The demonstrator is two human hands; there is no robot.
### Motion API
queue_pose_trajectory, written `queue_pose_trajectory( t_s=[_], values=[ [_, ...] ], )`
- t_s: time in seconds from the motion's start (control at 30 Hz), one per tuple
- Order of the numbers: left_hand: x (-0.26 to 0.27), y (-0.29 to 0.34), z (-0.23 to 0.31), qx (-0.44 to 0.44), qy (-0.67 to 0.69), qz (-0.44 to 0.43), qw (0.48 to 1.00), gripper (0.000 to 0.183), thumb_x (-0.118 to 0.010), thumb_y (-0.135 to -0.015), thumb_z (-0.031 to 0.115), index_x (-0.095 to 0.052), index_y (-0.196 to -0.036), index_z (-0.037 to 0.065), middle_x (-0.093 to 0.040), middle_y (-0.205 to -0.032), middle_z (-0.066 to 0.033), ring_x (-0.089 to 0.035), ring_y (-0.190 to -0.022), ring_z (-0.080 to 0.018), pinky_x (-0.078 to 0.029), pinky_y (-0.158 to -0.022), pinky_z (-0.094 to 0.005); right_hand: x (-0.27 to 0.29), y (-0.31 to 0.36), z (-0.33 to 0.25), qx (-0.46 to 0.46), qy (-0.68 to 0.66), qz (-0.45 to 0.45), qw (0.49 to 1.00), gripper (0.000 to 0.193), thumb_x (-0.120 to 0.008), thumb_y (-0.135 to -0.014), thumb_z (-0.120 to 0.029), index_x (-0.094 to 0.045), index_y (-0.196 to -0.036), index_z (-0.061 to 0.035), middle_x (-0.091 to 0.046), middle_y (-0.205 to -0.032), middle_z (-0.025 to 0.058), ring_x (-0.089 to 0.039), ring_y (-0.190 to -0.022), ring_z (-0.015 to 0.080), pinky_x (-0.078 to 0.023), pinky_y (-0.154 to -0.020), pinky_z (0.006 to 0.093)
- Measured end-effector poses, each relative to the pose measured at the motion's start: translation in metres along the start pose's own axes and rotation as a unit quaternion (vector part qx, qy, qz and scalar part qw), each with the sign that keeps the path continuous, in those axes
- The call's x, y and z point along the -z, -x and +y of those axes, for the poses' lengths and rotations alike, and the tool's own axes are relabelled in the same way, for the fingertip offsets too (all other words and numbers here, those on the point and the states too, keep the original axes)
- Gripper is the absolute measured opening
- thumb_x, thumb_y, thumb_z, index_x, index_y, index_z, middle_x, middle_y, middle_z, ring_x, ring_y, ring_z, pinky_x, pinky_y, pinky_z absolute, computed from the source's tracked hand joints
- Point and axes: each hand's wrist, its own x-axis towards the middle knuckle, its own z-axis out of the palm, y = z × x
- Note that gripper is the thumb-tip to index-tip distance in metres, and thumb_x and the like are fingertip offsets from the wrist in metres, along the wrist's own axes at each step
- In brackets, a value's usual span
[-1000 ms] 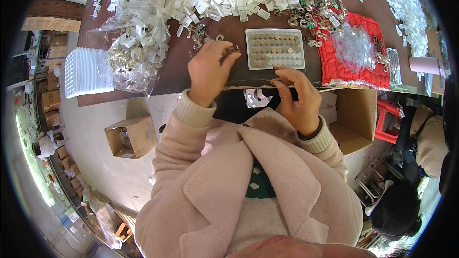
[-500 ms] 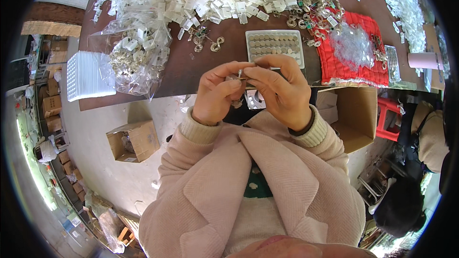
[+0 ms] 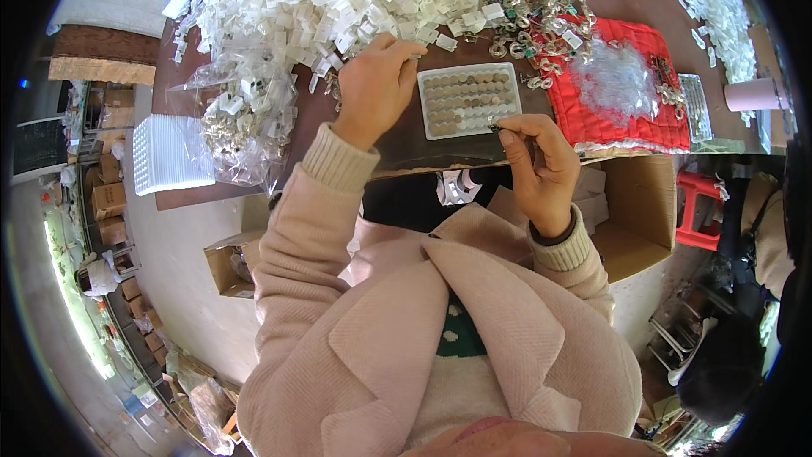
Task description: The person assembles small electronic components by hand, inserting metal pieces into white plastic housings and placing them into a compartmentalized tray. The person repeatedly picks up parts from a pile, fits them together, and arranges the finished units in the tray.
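Observation:
My left hand (image 3: 372, 89) is stretched forward to the near edge of a heap of small translucent white plastic casings (image 3: 372, 4). Its fingers are bent and closed together, and whatever they hold is hidden. Close to the table's front edge, my right hand (image 3: 543, 165) pinches a small dark, shiny part (image 3: 496, 126) between thumb and forefinger, too small to name. Just beyond that pinch lies a white tray (image 3: 429, 129) with rows of round, flat, tan pieces, some spots in it showing white.
Coiled wire parts with small green bits (image 3: 541, 21) pile up beside a red quilted cloth (image 3: 562, 114) bearing clear plastic bits. At left are a clear bag of parts (image 3: 245, 118) and stacked white trays (image 3: 172, 152). Cardboard boxes (image 3: 639, 220) and a red stool (image 3: 698, 207) stand below.
My hands, together over the table edge before, have parted. The left went forward to the white casings; the right moved slightly right and down, still pinching a small part.

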Motion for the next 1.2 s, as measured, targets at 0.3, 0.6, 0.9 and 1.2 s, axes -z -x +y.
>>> queue_pose_trajectory(
  t_s=[0.3,0.6,0.9,1.2],
  values=[
    [-0.012,-0.015,-0.010,0.067,-0.118,-0.087,0.987,0.014,-0.074,-0.082,0.023,-0.072,-0.091,0.012,-0.067,-0.089,-0.0074,-0.067,-0.079,-0.0288,-0.051,-0.066,-0.0427,0.017,0.003,0.011,-0.013,-0.008,0.006,1.000,0.012,-0.062,-0.095,0.003,-0.065,-0.107,0.0020,-0.061,-0.093,-0.0014,-0.050,-0.078,0.0042,-0.040,-0.070,0.0181],
    [0.036,0.048,0.038,0.184,0.220,-0.090,0.954,0.009,-0.069,-0.085,0.002,-0.067,-0.093,0.003,-0.070,-0.095,-0.0073,-0.067,-0.083,-0.0135,-0.052,-0.071,-0.0261,-0.003,-0.001,-0.002,-0.066,-0.168,-0.024,0.983,0.010,-0.063,-0.094,0.003,-0.066,-0.105,0.0020,-0.065,-0.092,0.0038,-0.059,-0.078,0.0076,-0.047,-0.068,0.0211],
    [0.015,0.104,0.066,0.170,0.539,0.017,0.825,0.024,-0.072,-0.084,-0.009,-0.064,-0.106,-0.002,-0.066,-0.109,-0.0069,-0.063,-0.096,-0.0115,-0.051,-0.084,-0.0236,-0.030,0.007,-0.021,-0.103,-0.203,-0.093,0.969,0.012,-0.062,-0.096,0.002,-0.064,-0.108,0.0012,-0.070,-0.097,0.0058,-0.066,-0.084,0.0086,-0.054,-0.073,0.0218],
    [0.018,0.119,0.053,0.294,0.707,-0.049,0.641,0.029,-0.069,-0.092,0.000,-0.062,-0.120,-0.002,-0.070,-0.107,-0.0096,-0.054,-0.067,-0.0008,-0.040,-0.054,-0.0151,-0.035,0.009,-0.022,-0.095,-0.210,-0.091,0.969,0.011,-0.061,-0.096,0.002,-0.063,-0.107,0.0033,-0.069,-0.096,0.0070,-0.067,-0.081,0.0095,-0.054,-0.073,0.0234]
  ],
)
